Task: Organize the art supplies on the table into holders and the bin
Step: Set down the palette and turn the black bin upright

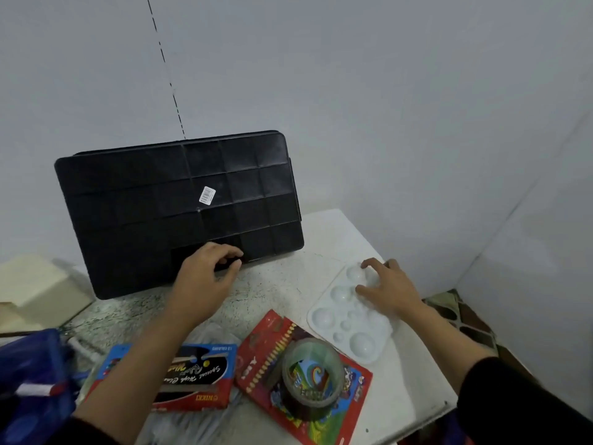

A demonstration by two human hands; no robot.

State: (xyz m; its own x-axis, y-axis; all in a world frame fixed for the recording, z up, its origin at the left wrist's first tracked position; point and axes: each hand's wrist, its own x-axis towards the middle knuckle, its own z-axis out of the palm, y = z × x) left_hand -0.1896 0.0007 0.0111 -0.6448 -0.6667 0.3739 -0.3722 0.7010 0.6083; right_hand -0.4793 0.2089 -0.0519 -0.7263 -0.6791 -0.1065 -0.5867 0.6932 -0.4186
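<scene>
The art supplies lie on the white table [324,232], and you can count them: one white palette [349,329], one roll of clear tape [313,374] and two flat boxes. There is also one black bin [154,203]. The bin stands tipped on its side at the far left of the table. Its ribbed bottom, with a grid of squares and one white barcode sticker [207,195], faces you. Your left hand [205,274] grasps its lower edge with curled fingers and thumb.

The palette is at the right, with round wells of different sizes. Your right hand [390,285] rests on its far part with the fingers spread and grips nothing. The red pencil box [263,345] lies near you, with the tape roll on top of it. The blue and red box [205,370] lies just left of it, partly under your left forearm. A blue bag [32,364] is at the near left.
</scene>
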